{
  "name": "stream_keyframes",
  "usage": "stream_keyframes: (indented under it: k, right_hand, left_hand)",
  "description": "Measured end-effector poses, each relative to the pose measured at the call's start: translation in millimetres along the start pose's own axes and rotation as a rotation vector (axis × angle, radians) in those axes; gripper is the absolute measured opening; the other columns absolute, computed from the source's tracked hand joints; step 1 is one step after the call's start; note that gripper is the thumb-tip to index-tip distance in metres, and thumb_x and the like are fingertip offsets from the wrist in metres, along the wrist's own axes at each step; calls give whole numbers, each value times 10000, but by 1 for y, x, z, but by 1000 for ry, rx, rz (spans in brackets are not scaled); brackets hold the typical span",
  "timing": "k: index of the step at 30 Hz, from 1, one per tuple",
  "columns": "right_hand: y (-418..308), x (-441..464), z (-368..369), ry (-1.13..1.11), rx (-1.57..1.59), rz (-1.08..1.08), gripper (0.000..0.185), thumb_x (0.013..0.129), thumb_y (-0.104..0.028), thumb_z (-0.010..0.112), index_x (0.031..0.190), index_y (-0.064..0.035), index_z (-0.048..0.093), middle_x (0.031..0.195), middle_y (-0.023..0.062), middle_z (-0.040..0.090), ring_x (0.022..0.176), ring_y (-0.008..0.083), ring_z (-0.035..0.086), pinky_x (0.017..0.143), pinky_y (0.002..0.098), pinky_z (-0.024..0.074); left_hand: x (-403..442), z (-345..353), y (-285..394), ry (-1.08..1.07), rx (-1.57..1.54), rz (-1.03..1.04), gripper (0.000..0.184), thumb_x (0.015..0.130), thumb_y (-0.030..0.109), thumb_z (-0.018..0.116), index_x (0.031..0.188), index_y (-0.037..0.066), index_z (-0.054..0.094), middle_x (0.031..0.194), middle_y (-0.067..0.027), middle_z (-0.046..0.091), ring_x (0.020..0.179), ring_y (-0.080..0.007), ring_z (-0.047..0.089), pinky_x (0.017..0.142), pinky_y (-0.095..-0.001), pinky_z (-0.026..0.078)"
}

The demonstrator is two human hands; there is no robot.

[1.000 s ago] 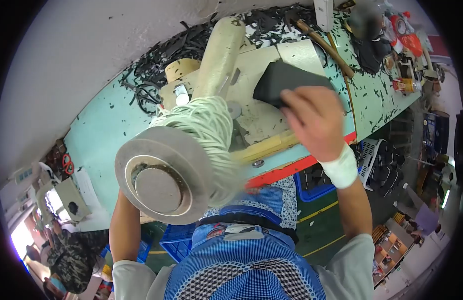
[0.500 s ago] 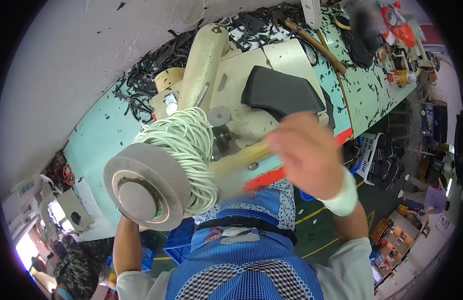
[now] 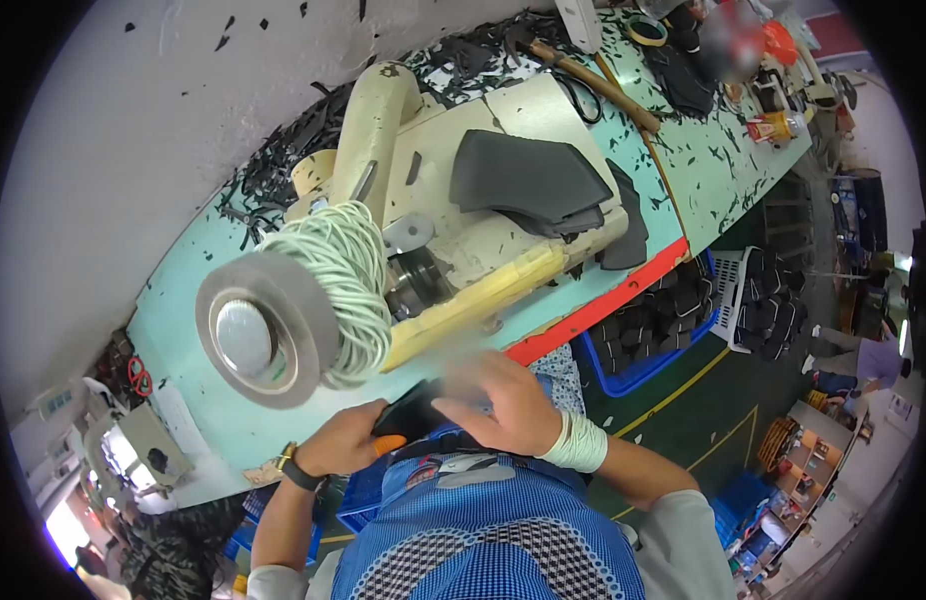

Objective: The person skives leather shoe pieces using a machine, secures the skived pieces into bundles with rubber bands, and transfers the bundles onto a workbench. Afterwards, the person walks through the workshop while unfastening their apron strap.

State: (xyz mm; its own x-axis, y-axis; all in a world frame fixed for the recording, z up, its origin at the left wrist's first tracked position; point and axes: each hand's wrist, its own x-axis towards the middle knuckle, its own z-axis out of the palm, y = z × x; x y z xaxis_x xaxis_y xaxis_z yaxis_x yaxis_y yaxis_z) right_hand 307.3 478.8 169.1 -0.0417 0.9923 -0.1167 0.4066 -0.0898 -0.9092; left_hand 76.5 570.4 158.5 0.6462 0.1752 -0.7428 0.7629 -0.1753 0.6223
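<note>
My left hand point(image 3: 345, 437) is closed on a black piece of material point(image 3: 415, 408) at the table's front edge, above my apron. An orange cover sits on its thumb. My right hand point(image 3: 523, 405) is beside the same piece, its fingertips smeared by motion, so I cannot tell whether it grips anything. White cord is wrapped round the right wrist. Just beyond my hands lies a cream sewing machine point(image 3: 368, 130), with pale green cord point(image 3: 338, 265) wound behind its grey wheel point(image 3: 293, 350). Dark flat pieces point(image 3: 528, 175) are stacked on the machine's cream surface.
Black scraps point(image 3: 293, 140) litter the back of the green table point(image 3: 198, 300). A wooden-handled hammer point(image 3: 603, 90) lies at the back. A blue crate point(image 3: 633, 378) of black bundles stands right of the table. Another person point(image 3: 863, 350) is far right.
My right hand has moved down and left from over the table edge towards the apron. My left hand, hidden behind the wheel before, now shows with the black piece. The view has shifted slightly.
</note>
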Motion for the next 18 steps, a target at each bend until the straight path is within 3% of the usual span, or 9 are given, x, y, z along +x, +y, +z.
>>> stream_keyframes:
  k: [2,3,4,6,7,8,10,13,18]
  right_hand:
    - [-12,6,7,220,113,42,333,870,-243,603,1061,31,597,910,152,632,873,287,613,806,339,469]
    - [-16,5,4,61,405,227,351,918,-223,523,1124,58,569,959,170,637,936,277,607,873,325,443]
    - [-12,0,2,63,408,216,351,918,-223,523,1124,58,569,959,170,637,936,277,607,873,325,443]
    - [8,-10,-1,-71,541,275,325,934,-174,460,1139,59,558,1004,159,626,955,219,599,855,306,445]
    - [15,-19,1,-26,593,357,309,940,-142,412,1123,58,559,1011,125,619,945,173,579,847,274,436]
    - [16,-23,10,-24,603,356,309,940,-142,412,1123,58,559,1011,125,619,945,173,579,847,274,436]
    - [13,-28,27,289,717,543,279,945,-143,431,1131,27,550,1013,58,601,954,136,540,866,249,406]
    - [5,-10,28,521,624,495,274,959,-170,436,1123,14,555,994,31,574,920,112,512,853,231,397]
    - [-5,6,-18,227,860,406,241,925,-147,513,1094,11,577,1004,63,602,899,148,581,799,269,456]
  left_hand:
    - [-1,-12,31,36,-372,353,418,813,309,661,1079,14,530,882,-234,623,862,-407,595,720,-422,472]
    - [-1,-11,48,39,-275,269,420,829,350,651,1052,10,549,892,-226,627,859,-387,605,721,-408,474]
    - [1,-11,56,47,-266,268,420,829,350,651,1052,10,549,892,-226,627,859,-387,605,721,-408,474]
    - [2,-14,65,-144,59,-197,497,810,316,695,1162,6,532,1028,-202,627,909,-260,629,797,-337,476]
    - [-5,-12,51,-105,-201,-35,469,810,265,706,1158,-5,546,1070,-189,616,954,-215,616,830,-309,464]
    - [-5,5,40,-108,-195,-43,469,810,265,706,1158,-5,546,1070,-189,616,954,-215,616,830,-309,464]
    - [-7,40,22,335,-726,264,450,820,199,699,1190,-8,551,1056,-145,637,987,-191,601,867,-293,452]
    - [2,24,41,482,-551,218,401,805,124,698,1171,-4,598,1062,-100,642,1008,-162,571,914,-289,425]
    - [10,-35,18,387,-797,100,335,785,115,705,1046,-78,625,932,-89,662,832,-130,604,746,-271,496]
